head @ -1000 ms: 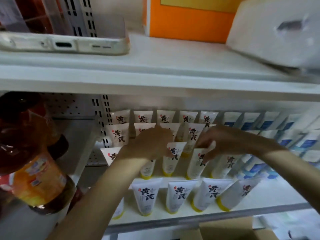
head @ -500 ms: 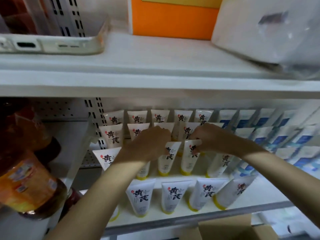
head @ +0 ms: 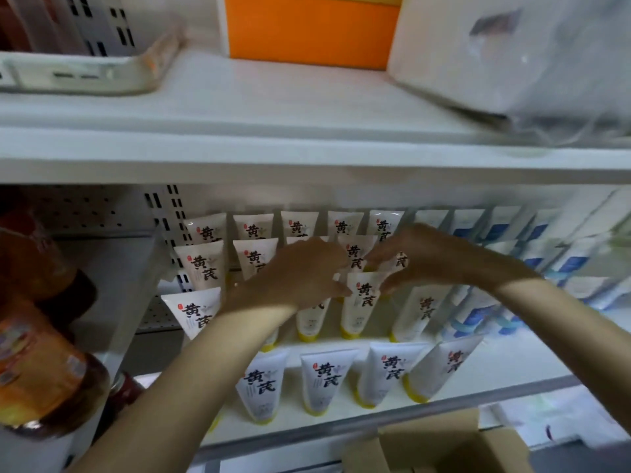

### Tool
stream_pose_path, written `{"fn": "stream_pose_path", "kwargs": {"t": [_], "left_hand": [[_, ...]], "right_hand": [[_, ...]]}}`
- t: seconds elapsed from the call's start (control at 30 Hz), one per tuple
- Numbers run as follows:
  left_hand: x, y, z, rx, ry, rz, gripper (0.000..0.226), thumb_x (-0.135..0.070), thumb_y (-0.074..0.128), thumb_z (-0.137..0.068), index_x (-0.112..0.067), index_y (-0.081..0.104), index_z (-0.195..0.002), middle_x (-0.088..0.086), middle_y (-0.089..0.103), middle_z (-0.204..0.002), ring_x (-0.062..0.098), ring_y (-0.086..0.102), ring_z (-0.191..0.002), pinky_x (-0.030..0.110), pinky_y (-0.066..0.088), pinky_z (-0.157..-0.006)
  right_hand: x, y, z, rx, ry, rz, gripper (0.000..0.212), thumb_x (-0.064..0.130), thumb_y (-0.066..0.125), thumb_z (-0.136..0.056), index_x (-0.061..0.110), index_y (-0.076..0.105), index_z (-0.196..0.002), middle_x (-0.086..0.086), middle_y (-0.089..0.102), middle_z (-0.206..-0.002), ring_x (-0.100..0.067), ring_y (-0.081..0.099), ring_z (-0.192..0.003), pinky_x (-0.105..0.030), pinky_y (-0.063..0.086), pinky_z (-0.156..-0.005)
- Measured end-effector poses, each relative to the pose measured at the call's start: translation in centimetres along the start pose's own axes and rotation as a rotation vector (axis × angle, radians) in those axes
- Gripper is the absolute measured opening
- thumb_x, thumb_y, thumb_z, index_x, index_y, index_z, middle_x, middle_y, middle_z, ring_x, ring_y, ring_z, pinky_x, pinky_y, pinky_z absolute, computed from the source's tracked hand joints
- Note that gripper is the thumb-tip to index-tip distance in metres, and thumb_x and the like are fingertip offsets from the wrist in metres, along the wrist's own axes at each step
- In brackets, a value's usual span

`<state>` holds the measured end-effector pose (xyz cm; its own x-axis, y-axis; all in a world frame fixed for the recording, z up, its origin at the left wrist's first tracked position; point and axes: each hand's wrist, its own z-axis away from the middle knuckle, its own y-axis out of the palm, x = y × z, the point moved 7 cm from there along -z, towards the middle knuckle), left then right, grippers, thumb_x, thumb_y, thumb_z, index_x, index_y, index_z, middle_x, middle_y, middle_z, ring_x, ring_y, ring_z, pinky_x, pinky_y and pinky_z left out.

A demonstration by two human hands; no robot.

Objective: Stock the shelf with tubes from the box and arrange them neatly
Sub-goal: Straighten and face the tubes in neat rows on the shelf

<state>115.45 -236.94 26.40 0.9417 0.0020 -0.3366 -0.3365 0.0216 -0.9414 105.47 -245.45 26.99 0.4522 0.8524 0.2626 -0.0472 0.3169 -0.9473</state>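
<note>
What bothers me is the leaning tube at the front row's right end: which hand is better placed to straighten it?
Probably the right hand: it is nearer the leaning tube, on that side. The left hand has its forearm across the row's other end. Both now pinch a middle tube.

**A Shop Aisle**

White metal shelving [head: 307, 158] with a slotted upright [head: 171, 213] and pegboard back [head: 85, 209] carries rows of identical tubes [head: 322, 380] mid-frame, blue-and-white packs [head: 566, 264] at right, bottles [head: 44, 370] lower left, a cardboard box [head: 444, 448] at bottom.
</note>
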Motion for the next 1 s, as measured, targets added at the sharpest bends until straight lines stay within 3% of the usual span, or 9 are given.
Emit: {"fn": "stream_pose_path", "kwargs": {"t": [0.17,0.33,0.57,0.73,1.0], "left_hand": [[-1.7,0.4,-1.6,0.002,0.034,-0.042,0.034,-0.038,0.063,-0.086,-0.014,0.060,-0.109,0.001,0.063,-0.102,0.020,0.059,-0.095,0.027,0.042,-0.072],[-2.1,1.6,-2.6,0.030,0.001,-0.058,0.036,-0.034,0.063,-0.087,-0.012,0.058,-0.115,0.006,0.062,-0.108,0.022,0.058,-0.098,0.028,0.039,-0.073],[-2.1,2.3,-2.7,0.030,-0.021,-0.061,0.037,-0.032,0.062,-0.088,-0.010,0.058,-0.117,0.009,0.062,-0.113,0.025,0.059,-0.102,0.034,0.045,-0.083],[-2.0,2.4,-2.7,0.014,-0.032,-0.048,0.034,-0.032,0.062,-0.088,-0.011,0.060,-0.115,0.009,0.063,-0.111,0.024,0.059,-0.101,0.030,0.041,-0.077],[-1.9,2.5,-2.7,-0.008,-0.051,-0.022,0.035,-0.031,0.061,-0.089,-0.011,0.059,-0.118,0.009,0.062,-0.112,0.025,0.059,-0.102,0.029,0.039,-0.077]], "right_hand": [[-2.9,-2.1,2.6,0.035,0.067,0.028,0.042,0.033,0.081,-0.068,0.016,0.071,-0.105,0.013,0.066,-0.095,-0.006,0.064,-0.092,-0.015,0.046,-0.080],[-3.9,0.1,3.3,0.136,0.116,-0.038,0.033,0.026,0.082,-0.069,0.025,0.073,-0.100,0.027,0.061,-0.080,0.014,0.058,-0.081,-0.004,0.041,-0.071],[-5.4,1.7,2.6,0.118,0.104,0.057,0.013,0.035,0.073,-0.077,0.031,0.065,-0.087,0.023,0.050,-0.076,0.001,0.051,-0.076,-0.014,0.031,-0.067],[-5.8,1.3,2.1,0.068,0.148,0.137,0.032,0.039,0.069,-0.081,0.021,0.065,-0.107,0.013,0.055,-0.095,-0.007,0.055,-0.086,-0.017,0.040,-0.074],[-6.1,1.0,1.4,0.049,0.204,0.181,0.035,0.039,0.068,-0.081,0.019,0.064,-0.109,0.008,0.054,-0.096,-0.011,0.052,-0.088,-0.023,0.040,-0.078]]}}
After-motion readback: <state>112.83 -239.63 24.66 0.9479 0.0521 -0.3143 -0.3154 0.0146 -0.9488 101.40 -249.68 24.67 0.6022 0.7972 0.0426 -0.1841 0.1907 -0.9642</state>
